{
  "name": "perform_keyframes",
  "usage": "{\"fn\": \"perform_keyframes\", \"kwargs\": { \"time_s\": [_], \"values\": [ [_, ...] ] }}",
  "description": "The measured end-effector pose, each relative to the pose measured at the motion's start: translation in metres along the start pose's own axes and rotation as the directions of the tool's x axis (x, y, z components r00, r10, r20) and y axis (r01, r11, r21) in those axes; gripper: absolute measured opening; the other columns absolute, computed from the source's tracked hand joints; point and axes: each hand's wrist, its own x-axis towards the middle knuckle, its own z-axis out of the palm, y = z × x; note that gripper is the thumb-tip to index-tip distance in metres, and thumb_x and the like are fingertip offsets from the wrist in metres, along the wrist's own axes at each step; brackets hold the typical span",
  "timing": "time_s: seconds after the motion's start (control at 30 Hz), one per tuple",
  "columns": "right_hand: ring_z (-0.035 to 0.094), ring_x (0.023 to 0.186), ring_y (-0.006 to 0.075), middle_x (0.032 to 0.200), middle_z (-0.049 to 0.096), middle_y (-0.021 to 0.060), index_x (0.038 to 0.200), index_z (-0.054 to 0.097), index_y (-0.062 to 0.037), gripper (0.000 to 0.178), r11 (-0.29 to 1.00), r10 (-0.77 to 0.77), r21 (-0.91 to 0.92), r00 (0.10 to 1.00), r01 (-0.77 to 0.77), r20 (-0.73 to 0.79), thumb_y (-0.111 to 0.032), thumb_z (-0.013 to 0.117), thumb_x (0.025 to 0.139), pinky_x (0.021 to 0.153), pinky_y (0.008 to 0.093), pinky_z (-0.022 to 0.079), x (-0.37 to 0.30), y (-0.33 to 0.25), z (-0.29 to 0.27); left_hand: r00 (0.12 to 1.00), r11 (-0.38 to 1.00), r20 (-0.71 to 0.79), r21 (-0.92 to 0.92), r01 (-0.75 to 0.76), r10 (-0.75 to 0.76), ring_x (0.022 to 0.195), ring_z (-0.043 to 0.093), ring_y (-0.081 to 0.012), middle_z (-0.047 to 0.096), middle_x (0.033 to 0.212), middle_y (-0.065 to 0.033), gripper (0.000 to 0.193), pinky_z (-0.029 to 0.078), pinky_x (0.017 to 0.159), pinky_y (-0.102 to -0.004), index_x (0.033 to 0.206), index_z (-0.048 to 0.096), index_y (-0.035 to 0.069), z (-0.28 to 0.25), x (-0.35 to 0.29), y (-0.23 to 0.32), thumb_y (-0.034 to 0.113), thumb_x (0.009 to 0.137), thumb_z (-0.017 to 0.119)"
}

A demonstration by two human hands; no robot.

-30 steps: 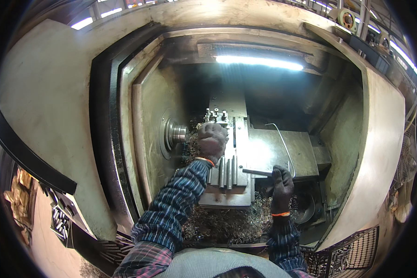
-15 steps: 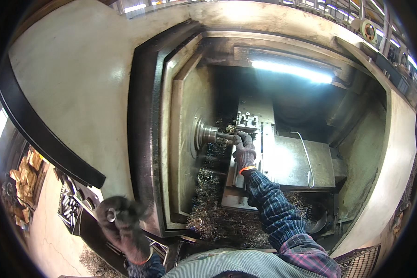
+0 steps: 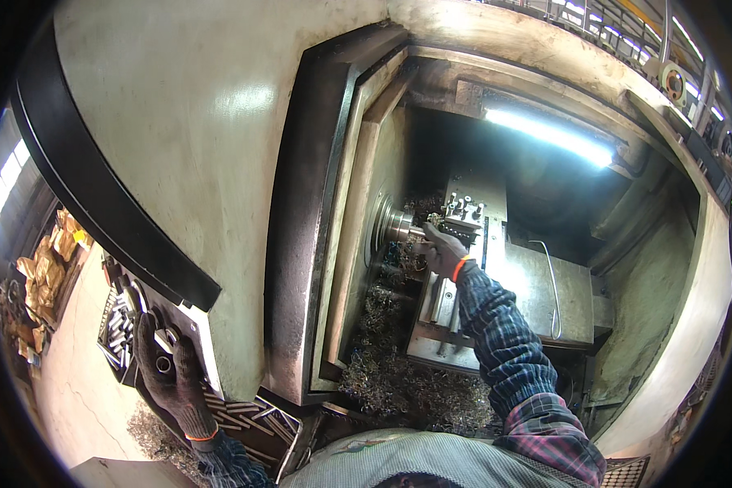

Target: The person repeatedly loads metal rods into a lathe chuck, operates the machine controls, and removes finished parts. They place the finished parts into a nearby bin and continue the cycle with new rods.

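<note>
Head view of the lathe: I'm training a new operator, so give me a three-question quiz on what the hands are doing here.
1. True or false: the right hand reaches to the chuck inside the lathe.
2. What does the left hand hold? A) a short metal tube B) a brush C) a hammer
3. Fill in: below the chuck lies a heap of metal ____.

Key: 1 true; 2 A; 3 chips. The left hand is over a tray of metal parts outside the machine.
</note>
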Motion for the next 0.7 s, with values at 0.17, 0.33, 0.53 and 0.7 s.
{"fn": "perform_keyframes", "kwargs": {
  "time_s": [0.17, 0.33, 0.53, 0.7],
  "values": [
    [0.053, 0.043, 0.0142, 0.068, 0.063, 0.0050, 0.114, 0.060, -0.0129, 0.041, 0.943, -0.206, -0.239, 0.970, 0.231, 0.128, -0.050, 0.067, 0.098, 0.035, 0.0282, 0.037, 0.023, 0.019, 0.051, 0.999, 0.998, -0.020, 0.044, 0.043, -0.042, 0.131, 0.056, -0.0270, 0.059, 0.142, -0.0205, 0.054, 0.043, 0.110, -0.0366, 0.145, 0.050, -0.006, -0.001, 0.000, 0.000, 0.008, 0.095, 0.067],
    [0.056, 0.048, 0.0167, 0.062, 0.058, 0.0053, 0.128, 0.059, -0.0126, 0.036, 0.708, -0.161, -0.703, 0.985, 0.067, -0.068, -0.041, 0.056, 0.105, 0.043, 0.0321, 0.040, 0.022, 0.009, 0.050, 0.996, 0.992, -0.005, 0.088, 0.087, -0.087, 0.083, 0.061, -0.0088, 0.066, 0.129, -0.0106, 0.050, 0.047, 0.066, -0.0218, 0.146, 0.052, 0.001, -0.004, 0.004, -0.001, 0.013, 0.100, 0.064],
    [0.063, 0.125, 0.0409, 0.136, 0.064, 0.0226, 0.156, 0.035, -0.0082, 0.092, -0.181, -0.252, -0.975, 0.964, -0.132, -0.084, -0.062, 0.068, 0.090, 0.103, 0.0486, 0.050, -0.014, -0.022, 0.060, 0.987, 0.978, -0.050, 0.146, -0.147, 0.156, 0.125, 0.061, -0.0266, 0.058, 0.142, -0.0190, 0.026, 0.051, 0.099, -0.0351, 0.125, 0.063, -0.001, 0.005, -0.001, 0.005, 0.005, 0.099, 0.063],
    [0.073, 0.081, 0.0387, 0.087, 0.074, 0.0170, 0.140, 0.052, -0.0174, 0.057, -0.338, -0.622, -0.940, 0.739, 0.046, 0.260, -0.049, 0.064, 0.094, 0.067, 0.0559, 0.053, -0.030, -0.025, 0.042, 0.988, 0.966, -0.009, 0.213, -0.146, 0.152, 0.124, 0.065, -0.0289, 0.058, 0.143, -0.0215, 0.016, 0.056, 0.090, -0.0325, 0.110, 0.069, 0.001, 0.000, 0.000, 0.012, 0.004, 0.095, 0.069]
  ]
}}
